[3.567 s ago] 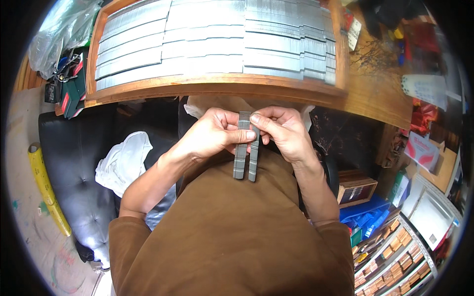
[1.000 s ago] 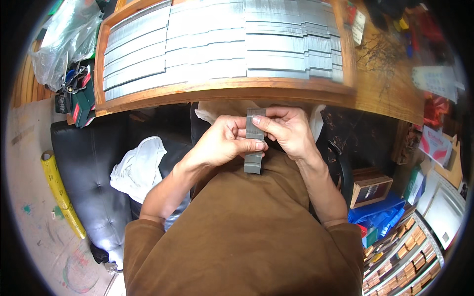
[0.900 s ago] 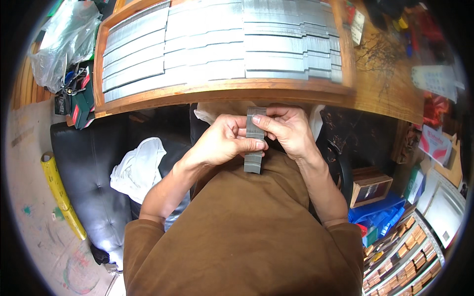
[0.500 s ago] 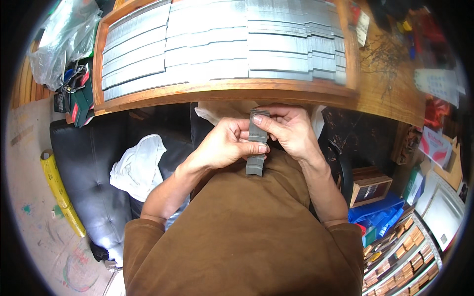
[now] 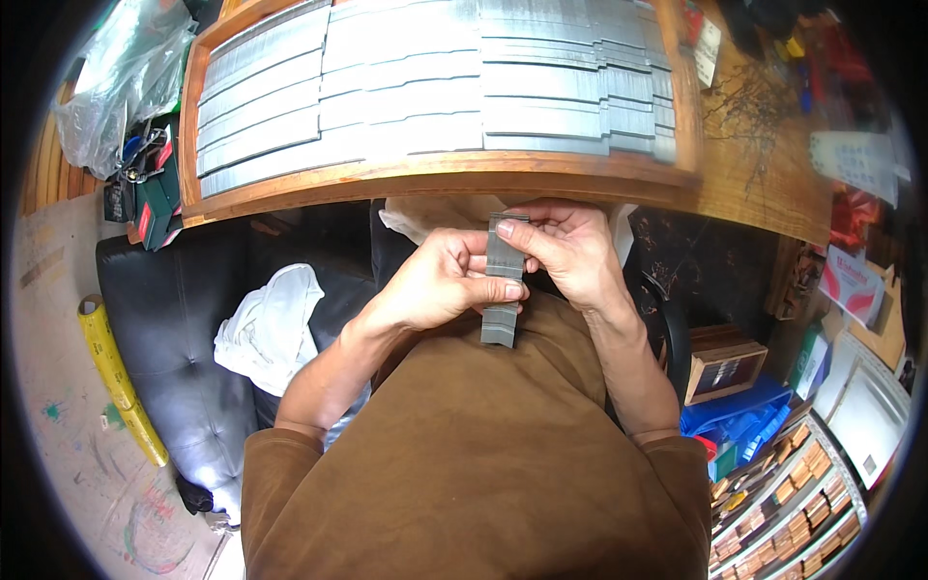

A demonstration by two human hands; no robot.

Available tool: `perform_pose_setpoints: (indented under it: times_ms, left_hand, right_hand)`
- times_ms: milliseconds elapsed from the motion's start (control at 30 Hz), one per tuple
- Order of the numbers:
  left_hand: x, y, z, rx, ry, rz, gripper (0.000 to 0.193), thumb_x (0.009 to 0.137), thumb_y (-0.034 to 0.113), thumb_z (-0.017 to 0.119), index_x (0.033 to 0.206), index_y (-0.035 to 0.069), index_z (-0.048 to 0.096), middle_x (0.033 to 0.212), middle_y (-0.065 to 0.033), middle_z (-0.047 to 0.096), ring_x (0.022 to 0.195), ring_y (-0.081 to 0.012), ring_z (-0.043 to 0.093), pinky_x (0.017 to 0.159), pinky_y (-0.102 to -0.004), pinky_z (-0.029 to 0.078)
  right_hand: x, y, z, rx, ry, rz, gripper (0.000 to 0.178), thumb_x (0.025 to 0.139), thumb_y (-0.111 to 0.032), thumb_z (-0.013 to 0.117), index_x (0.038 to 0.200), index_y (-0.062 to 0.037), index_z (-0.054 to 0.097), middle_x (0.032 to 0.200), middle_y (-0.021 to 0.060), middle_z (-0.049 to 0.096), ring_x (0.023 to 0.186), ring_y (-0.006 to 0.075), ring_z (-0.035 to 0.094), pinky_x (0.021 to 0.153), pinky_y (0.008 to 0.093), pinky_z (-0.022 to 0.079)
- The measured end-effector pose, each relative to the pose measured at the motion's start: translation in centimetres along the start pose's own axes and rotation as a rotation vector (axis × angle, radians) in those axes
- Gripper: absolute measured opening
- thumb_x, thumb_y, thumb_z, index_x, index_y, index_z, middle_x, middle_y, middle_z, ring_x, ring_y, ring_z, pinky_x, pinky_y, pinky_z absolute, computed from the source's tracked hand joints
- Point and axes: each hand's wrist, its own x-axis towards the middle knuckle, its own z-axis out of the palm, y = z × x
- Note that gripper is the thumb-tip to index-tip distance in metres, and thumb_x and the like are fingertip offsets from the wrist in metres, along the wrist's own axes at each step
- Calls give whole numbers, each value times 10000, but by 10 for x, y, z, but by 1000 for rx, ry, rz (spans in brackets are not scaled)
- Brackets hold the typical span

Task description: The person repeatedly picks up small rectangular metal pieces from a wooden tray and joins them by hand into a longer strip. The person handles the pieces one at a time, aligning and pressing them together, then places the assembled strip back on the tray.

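Note:
A narrow stack of thin grey metal pieces (image 5: 502, 253) is held upright-looking in front of my brown shirt, its edges slightly stepped. My left hand (image 5: 435, 280) grips its lower half, thumb across the front and fingers behind. Around the upper end, my right hand (image 5: 570, 246) is closed with its thumb pressed on the face near the top. Just beyond both hands, a wooden tray (image 5: 435, 178) holds several tightly packed rows of similar silvery metal pieces. The fingers behind the stack are partly hidden.
The tray rests on a wooden table (image 5: 773, 208). A black padded seat (image 5: 164, 319) with a white cloth (image 5: 275, 324) is at left, beside a yellow roll (image 5: 121, 377). At right are a small wooden box (image 5: 725, 372), a blue bin (image 5: 730, 416) and a rack of wooden pieces (image 5: 793, 493).
My right thumb and fingers have shifted very slightly at the top of the stack. The left hand's grip looks the same, and the stack stays in place.

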Motion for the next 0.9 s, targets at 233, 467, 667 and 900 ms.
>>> perform_pose_setpoints:
  times_ms: [233,467,667,900]
  left_hand:
    - [1,-1,0,11,0,13,264,918,80,754,1174,46,697,960,-41,758,851,-78,690,712,-236,534]
    - [0,1,0,7,1,15,260,920,71,750,1173,46,697,963,-39,757,862,-78,692,720,-239,540]
    - [0,4,1,26,4,12,253,922,65,747,1169,44,697,963,-39,756,862,-78,692,730,-243,547]
    - [-1,5,3,7,17,7,259,918,76,756,1170,47,701,961,-38,757,863,-81,696,724,-243,546]
  right_hand:
    - [1,4,-2,30,-6,-17,221,897,-81,783,1078,28,717,908,87,730,691,81,650,578,215,521]
    - [3,8,-4,37,-28,-54,221,898,-78,781,1085,20,715,893,73,730,668,68,633,570,207,509]
    - [2,5,-3,37,-20,-42,200,908,-77,771,1079,12,719,890,62,729,658,61,617,564,203,496]
    - [2,4,-2,38,1,-47,192,906,-79,771,1070,9,722,877,50,720,674,62,611,577,202,493]
